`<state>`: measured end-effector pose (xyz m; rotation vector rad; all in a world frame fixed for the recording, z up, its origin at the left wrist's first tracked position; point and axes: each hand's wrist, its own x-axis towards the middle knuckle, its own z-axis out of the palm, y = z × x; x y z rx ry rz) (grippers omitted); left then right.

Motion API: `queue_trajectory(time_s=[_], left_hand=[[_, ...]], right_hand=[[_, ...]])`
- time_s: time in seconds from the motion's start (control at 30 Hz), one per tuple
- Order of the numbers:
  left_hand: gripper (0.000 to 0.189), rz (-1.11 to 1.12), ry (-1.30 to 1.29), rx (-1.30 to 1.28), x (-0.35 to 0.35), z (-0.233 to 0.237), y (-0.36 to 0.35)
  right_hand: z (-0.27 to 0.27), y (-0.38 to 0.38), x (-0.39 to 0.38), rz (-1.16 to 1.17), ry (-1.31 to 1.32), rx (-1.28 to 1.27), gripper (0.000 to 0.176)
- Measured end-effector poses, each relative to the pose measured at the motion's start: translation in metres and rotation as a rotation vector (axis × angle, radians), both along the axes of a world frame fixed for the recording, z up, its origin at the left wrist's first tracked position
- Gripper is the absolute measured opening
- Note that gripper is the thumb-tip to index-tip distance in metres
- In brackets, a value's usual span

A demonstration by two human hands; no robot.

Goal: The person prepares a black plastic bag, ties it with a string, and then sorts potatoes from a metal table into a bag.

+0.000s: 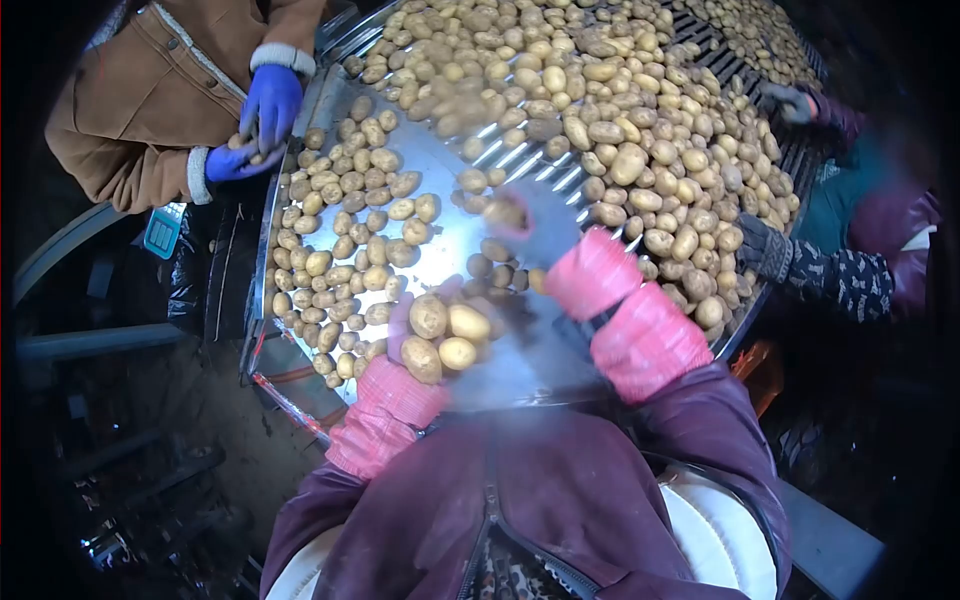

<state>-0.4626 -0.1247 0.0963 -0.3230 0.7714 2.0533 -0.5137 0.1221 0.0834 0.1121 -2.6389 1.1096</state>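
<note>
My left hand [398,328], in a purplish glove, cups several large potatoes [440,335] at the near edge of the metal table [440,240]. Most of its fingers are hidden beneath them. My right hand [545,228], in a blue-grey glove, is blurred over the middle of the table, beside the metal rollers. Its fingers curl around what looks like one potato [507,213]. Pink sleeve cuffs cover both wrists. Just below the right hand lie a few darker potatoes [497,268].
Many small potatoes [345,250] are spread over the table's left side. A large heap of potatoes [650,150] covers the rollers [570,190]. At left stands a person in a brown jacket with purple gloves [270,105]. Other people's gloved hands [765,248] reach in from the right.
</note>
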Motion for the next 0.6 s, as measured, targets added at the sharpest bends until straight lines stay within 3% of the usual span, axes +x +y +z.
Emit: queue_trajectory(time_s=[0.07, 0.17, 0.2, 0.23, 0.3, 0.37, 0.53, 0.6], left_hand=[[0.068, 0.037, -0.105, 0.166, 0.006, 0.005, 0.001], [0.075, 0.150, -0.194, 0.177, 0.014, -0.008, 0.002], [0.079, 0.222, -0.248, 0.177, 0.017, -0.010, 0.003], [0.079, 0.149, -0.109, 0.178, 0.020, 0.004, 0.007], [0.079, 0.078, 0.033, 0.274, 0.026, 0.016, 0.005], [0.080, 0.065, 0.027, 0.361, 0.031, 0.004, -0.003], [0.078, -0.015, -0.002, 0.218, 0.033, -0.005, -0.013], [0.075, -0.093, 0.042, 0.164, 0.033, -0.011, -0.022]], right_hand=[[0.021, -0.034, 0.041, 0.073, 0.014, -0.042, 0.038], [0.027, -0.063, 0.078, 0.222, 0.069, 0.109, 0.035], [0.032, -0.060, 0.078, 0.296, -0.010, 0.029, 0.035], [0.041, -0.054, 0.076, 0.372, -0.088, -0.051, 0.035], [0.040, -0.036, 0.067, 0.357, 0.034, 0.053, 0.037], [0.021, -0.009, 0.042, 0.171, 0.442, 0.421, 0.043], [-0.009, 0.001, -0.026, 0.005, -0.063, 0.247, 0.043], [-0.034, -0.020, -0.054, 0.047, -0.043, 0.358, 0.037]])
